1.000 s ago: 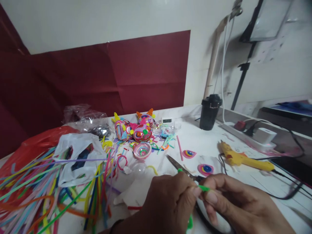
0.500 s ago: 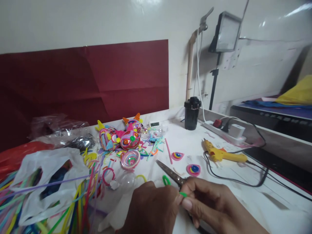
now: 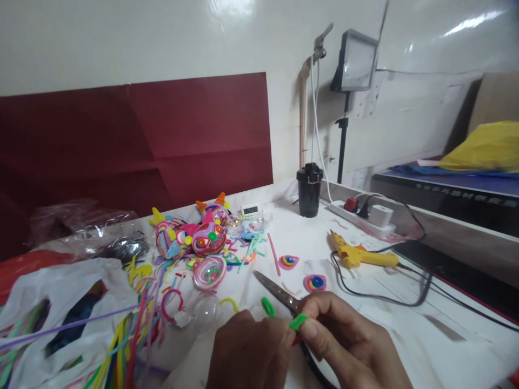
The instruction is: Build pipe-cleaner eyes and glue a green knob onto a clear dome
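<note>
My left hand (image 3: 251,348) is closed, its thumb and fingertips at one end of a short green pipe cleaner (image 3: 298,322). My right hand (image 3: 352,340) pinches the same piece between thumb and forefinger. A curled green loop (image 3: 267,307) shows just beyond my left knuckles; whether it joins the pinched piece is hidden. A pair of scissors (image 3: 278,290) passes beneath my right hand, blades pointing away to the left, its black handle partly covered. Past the blades are two teardrop eye shapes, one nearer (image 3: 314,282) and one farther (image 3: 288,262), with pink rims and blue centres.
A yellow glue gun (image 3: 360,255) with its cable lies to the right, near a power strip (image 3: 363,219). A black cup (image 3: 310,192) stands behind. Colourful decorated figures (image 3: 208,237), a coiled bowl (image 3: 210,272) and a white bag (image 3: 105,281) with pipe cleaners crowd the left.
The view has turned slightly right, so things appear shifted left. More of the green piece shows between my fingertips, which have tilted it upward.
</note>
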`<state>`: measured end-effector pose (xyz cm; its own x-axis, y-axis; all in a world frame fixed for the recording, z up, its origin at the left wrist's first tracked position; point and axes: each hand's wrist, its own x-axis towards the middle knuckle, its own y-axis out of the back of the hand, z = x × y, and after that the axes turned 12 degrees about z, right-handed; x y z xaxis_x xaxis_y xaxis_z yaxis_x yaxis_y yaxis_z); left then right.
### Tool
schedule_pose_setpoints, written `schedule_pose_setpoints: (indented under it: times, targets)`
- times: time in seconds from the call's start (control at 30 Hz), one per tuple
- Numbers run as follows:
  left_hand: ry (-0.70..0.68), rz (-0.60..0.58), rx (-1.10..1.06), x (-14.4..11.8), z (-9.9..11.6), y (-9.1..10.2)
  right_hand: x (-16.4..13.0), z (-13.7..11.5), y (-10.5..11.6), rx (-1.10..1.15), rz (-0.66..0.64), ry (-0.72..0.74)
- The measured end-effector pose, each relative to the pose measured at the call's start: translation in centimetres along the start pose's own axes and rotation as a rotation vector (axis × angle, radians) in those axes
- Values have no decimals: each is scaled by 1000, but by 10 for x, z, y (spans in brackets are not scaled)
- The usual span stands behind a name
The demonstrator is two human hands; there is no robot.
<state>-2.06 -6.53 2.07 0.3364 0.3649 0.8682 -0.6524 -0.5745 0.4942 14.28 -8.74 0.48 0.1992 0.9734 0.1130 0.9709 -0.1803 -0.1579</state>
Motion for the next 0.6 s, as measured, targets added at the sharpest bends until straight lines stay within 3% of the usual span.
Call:
schedule_pose_setpoints:
  times: [0.2,0.33,0.47,0.6]
  targets:
    - [-2,-10,47,0,7,-5,-2,14,-22,427,123,-145]
    - [41,-45,-29,-3,5,-4,0,22,-29,598,55,-229]
    - [173,-78,-204,-5,0,-2,6,15,-13,311,-8,-146]
    - [322,-203,-351,-1,-2,-1,15,-1,8,-5,-134,-37]
